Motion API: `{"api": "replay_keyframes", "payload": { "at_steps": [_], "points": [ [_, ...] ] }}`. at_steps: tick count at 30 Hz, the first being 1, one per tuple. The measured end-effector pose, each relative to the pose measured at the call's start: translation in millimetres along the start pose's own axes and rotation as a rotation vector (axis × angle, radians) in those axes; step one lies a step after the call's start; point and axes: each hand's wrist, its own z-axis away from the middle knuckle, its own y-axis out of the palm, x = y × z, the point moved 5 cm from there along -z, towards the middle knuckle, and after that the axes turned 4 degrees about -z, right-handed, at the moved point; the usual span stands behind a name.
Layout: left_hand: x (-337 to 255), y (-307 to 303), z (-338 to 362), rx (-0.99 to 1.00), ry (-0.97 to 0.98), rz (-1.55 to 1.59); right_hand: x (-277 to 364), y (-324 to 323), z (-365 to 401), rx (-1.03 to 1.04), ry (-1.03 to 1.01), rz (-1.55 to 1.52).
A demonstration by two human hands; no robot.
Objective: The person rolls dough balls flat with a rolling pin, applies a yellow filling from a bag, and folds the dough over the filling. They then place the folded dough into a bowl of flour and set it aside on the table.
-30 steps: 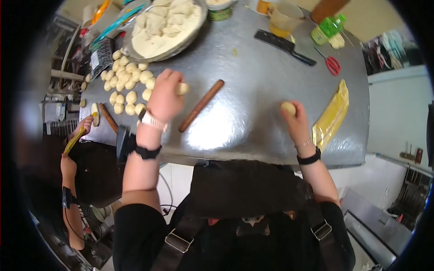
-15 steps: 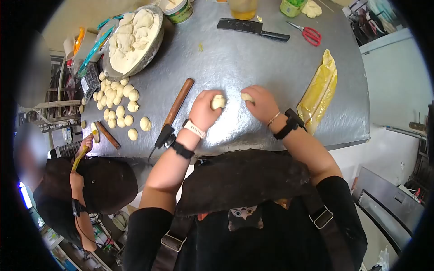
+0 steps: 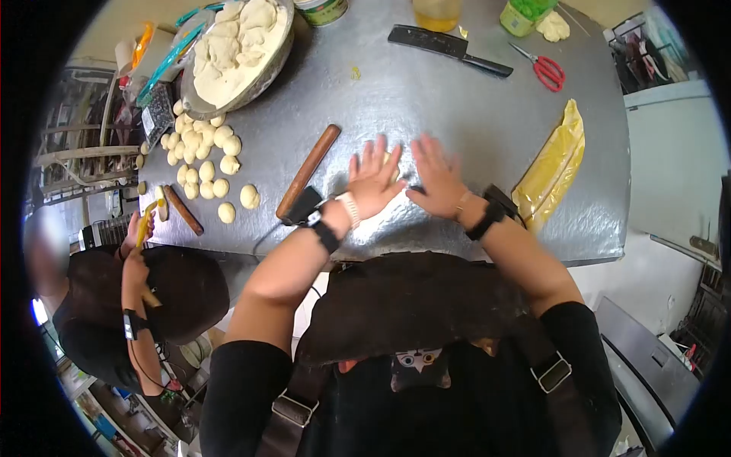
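My left hand (image 3: pixel 373 183) lies over the metal table with its fingers spread. A bit of pale dough (image 3: pixel 390 161) shows between its fingers; the rest of it is hidden under the hand. Close beside it on the right, my right hand (image 3: pixel 440 179) is flat with fingers stretched out, slightly blurred, and no dough is visible under it. A wooden rolling pin (image 3: pixel 308 171) rests to the left of my left hand. Farther left, several round dough balls (image 3: pixel 199 141) lie on the table.
A large bowl of dough (image 3: pixel 240 53) stands at the back left. Behind my hands lie a cleaver (image 3: pixel 449 50) and red-handled scissors (image 3: pixel 548 71). A yellow wrapped package (image 3: pixel 552 167) is at the right. A co-worker's hands (image 3: pixel 137 244) hold something yellow at the far left.
Both hands have opened from their grips on dough pieces and moved closer together, palms down. The view has shifted slightly. The co-worker's hands have moved closer together.
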Motion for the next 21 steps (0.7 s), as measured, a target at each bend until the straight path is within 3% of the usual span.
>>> {"api": "replay_keyframes", "payload": {
  "at_steps": [1,3,5,7,10,13,14,15,17,18,21],
  "points": [
    [13.7,-13.1,-0.5,-0.045,-0.02,0.04,-4.9,-21.2,10.9,-0.102,-0.011,0.001],
    [73.6,-44.2,20.9,-0.347,-0.251,0.164,-29.5,-47.8,35.4,-0.305,0.039,-0.023],
    [126.8,-33.9,70.3,-0.311,-0.644,-0.011,-50.7,-53.6,65.2,-0.411,0.106,-0.09],
    [138.0,-24.0,96.4,-0.175,-0.586,-0.098,-58.6,-59.1,82.5,-0.472,0.104,-0.155],
    [109.9,-47.7,91.7,-0.203,-0.446,0.141,-27.7,-70.5,84.0,-0.436,-0.008,-0.079],
    [31.2,-74.1,44.7,-0.07,-0.074,0.238,37.3,-96.5,64.3,-0.359,-0.155,0.081],
    [15.1,-70.9,33.2,-0.163,0.026,0.232,43.2,-91.4,51.7,-0.345,-0.182,0.063],
    [3.9,-68.4,26.0,-0.248,0.125,0.212,27.9,-71.5,38.9,-0.206,-0.082,-0.061],
    [-2.3,-56.2,11.7,-0.26,0.091,0.231,-20.1,-30.1,28.5,0.062,0.154,-0.273],
    [4.1,-44.5,7.8,-0.055,-0.062,0.442,-17.8,-40.6,30.3,-0.095,0.048,-0.142],
    [0.8,-29.3,-0.9,-0.259,-0.083,0.114,-16.1,-47.1,20.5,-0.334,-0.067,0.004]
  ]
}}
